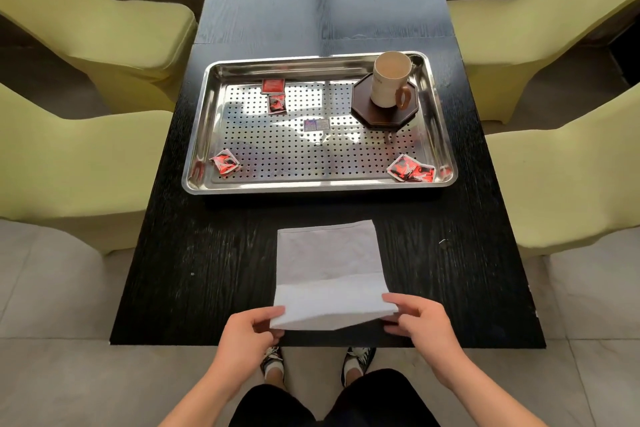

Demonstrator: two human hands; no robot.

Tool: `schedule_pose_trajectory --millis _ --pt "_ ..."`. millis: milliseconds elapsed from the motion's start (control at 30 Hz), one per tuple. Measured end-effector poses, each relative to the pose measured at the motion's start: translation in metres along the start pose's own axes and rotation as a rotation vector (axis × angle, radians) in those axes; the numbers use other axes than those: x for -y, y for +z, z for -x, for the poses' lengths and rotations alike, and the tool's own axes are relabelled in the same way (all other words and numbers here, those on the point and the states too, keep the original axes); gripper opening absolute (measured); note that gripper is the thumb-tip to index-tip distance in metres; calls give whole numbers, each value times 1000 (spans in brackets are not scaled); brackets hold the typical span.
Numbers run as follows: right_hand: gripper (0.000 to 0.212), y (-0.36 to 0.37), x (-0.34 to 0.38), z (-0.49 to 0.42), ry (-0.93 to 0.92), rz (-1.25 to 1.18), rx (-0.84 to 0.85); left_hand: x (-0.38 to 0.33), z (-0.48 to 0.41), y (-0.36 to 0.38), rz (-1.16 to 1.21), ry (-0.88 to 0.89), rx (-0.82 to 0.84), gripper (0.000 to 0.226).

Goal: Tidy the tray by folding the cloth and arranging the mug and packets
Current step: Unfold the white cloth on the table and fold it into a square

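Observation:
A white cloth (329, 263) lies on the black table (194, 263) in front of the tray, its near edge lifted and partly folded over. My left hand (247, 333) pinches the near left corner and my right hand (420, 319) pinches the near right corner. The steel perforated tray (311, 184) holds a cream mug (389, 80) with a brown handle, upright on a dark octagonal coaster (384, 113) at its far right. Red packets lie scattered in the tray: two at the far left (273, 94), one at the near left corner (225, 163), one at the near right corner (410, 168).
A small blue label (316, 125) sits at the tray's middle. Yellow-green covered chairs (86, 156) stand along both sides of the table. The table's near edge is just below my hands, with my shoes and tiled floor beneath.

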State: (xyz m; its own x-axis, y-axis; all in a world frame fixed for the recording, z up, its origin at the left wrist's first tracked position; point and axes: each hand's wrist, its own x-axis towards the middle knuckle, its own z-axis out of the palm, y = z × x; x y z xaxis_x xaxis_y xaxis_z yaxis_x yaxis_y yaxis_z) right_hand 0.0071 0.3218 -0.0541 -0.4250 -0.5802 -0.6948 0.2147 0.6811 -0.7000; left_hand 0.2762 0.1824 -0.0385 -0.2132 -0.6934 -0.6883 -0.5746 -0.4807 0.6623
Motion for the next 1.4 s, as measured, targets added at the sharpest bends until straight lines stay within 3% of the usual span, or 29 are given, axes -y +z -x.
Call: schedule_pose_trajectory --millis 100,233,333,500,800,1400 --pt "46 -3 5 -4 -125 239 -1 -3 -4 -4 -45 71 -5 44" --pt "26 -2 14 -14 -184 287 -73 -10 -14 -7 -86 223 -80 24" --pt "21 -2 23 -20 -347 364 -90 -14 -26 -8 -143 300 -90 22" --pt "20 3 35 -28 -294 317 -12 -16 -46 -5 -187 225 27 23" --pt "10 8 31 -30 -337 452 -22 -3 -51 -5 -203 159 -74 17" --pt "17 30 57 -79 -290 423 -111 -19 -75 6 -196 -44 -200 10"
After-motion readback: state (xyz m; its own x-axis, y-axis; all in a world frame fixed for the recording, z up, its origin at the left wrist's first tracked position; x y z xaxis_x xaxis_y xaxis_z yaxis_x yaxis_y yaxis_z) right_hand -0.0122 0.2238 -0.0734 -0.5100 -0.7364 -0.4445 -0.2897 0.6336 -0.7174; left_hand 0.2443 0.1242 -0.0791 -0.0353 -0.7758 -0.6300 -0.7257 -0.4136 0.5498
